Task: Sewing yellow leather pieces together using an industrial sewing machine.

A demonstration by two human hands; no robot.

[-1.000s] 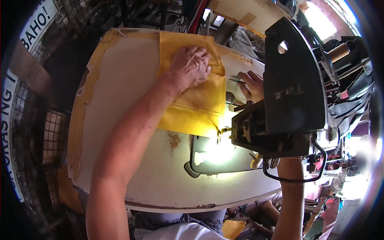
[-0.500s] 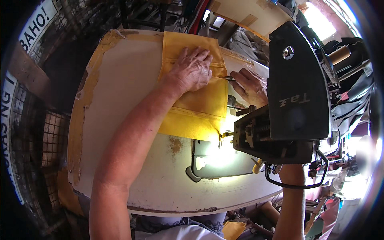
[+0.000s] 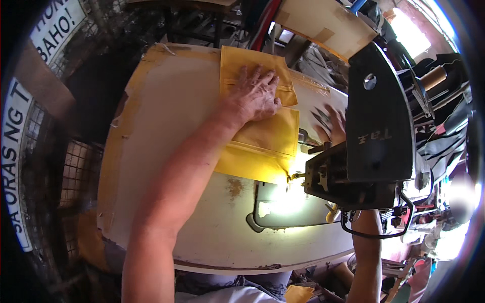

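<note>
Yellow fabric [image 3: 268, 135] was laid across a worn white tabletop [image 3: 161, 111], its lower right corner at the brightly lit needle area of a black sewing machine [image 3: 381, 111]. A gap was seen at its right edge, between an upper and a lower section. Brownish tape [image 3: 116, 164] was stuck along the table's left side, and the cluttered room was lit by a bright window [image 3: 411, 35] at upper right. The left hand [image 3: 252, 96] was rested palm down on the fabric, fingers slightly apart. Just right of the fabric, a bladed tool [image 3: 322, 120] was held in the right hand [image 3: 336, 129]. That hand was blurred and partly covered by the machine; the needle itself was lost in glare.
</note>
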